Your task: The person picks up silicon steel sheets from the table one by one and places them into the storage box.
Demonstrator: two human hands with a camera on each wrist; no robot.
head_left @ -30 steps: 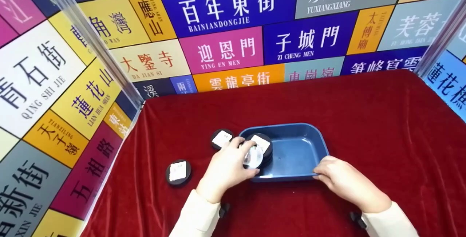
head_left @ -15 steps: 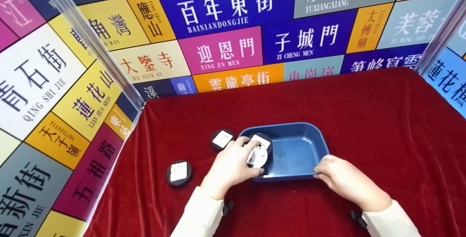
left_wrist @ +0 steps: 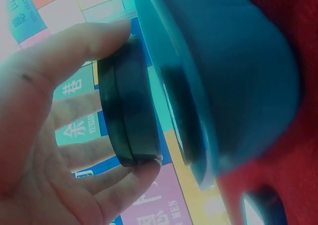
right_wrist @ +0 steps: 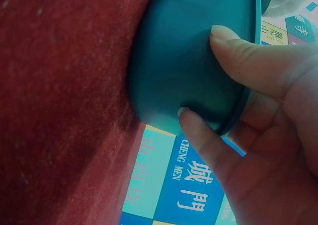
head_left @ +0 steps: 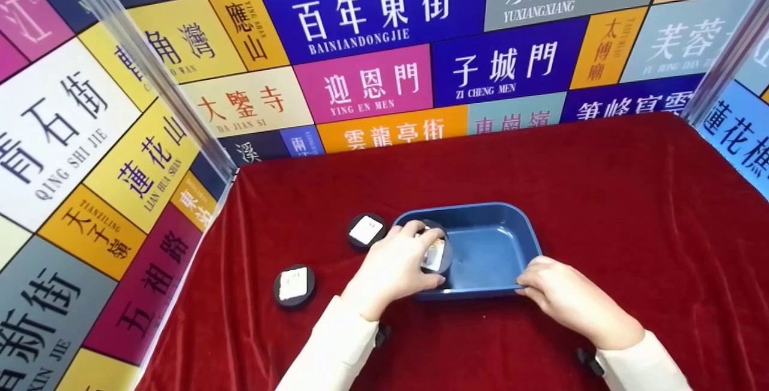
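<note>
My left hand (head_left: 393, 262) grips a flat round black case (head_left: 434, 256) with a see-through face, over the left end of a blue plastic bin (head_left: 483, 256). In the left wrist view, thumb and fingers curl around the side of this black case (left_wrist: 131, 106), next to the bin's wall (left_wrist: 248, 76). A second dark round case (left_wrist: 181, 118) shows at the bin's rim behind it, mostly hidden in the head view. My right hand (head_left: 562, 289) pinches the bin's near right corner, thumb and fingers on its wall (right_wrist: 184, 61).
Two black round cases with white labels lie on the red cloth (head_left: 631, 199) left of the bin: one (head_left: 366, 230) close beside it, another (head_left: 294, 284) farther left and nearer. A wall of coloured sign panels (head_left: 378, 18) stands behind the table.
My left hand has moved a little right with the round case, farther over the bin, and now covers the labelled case inside. The right hand stays on the bin's corner.
</note>
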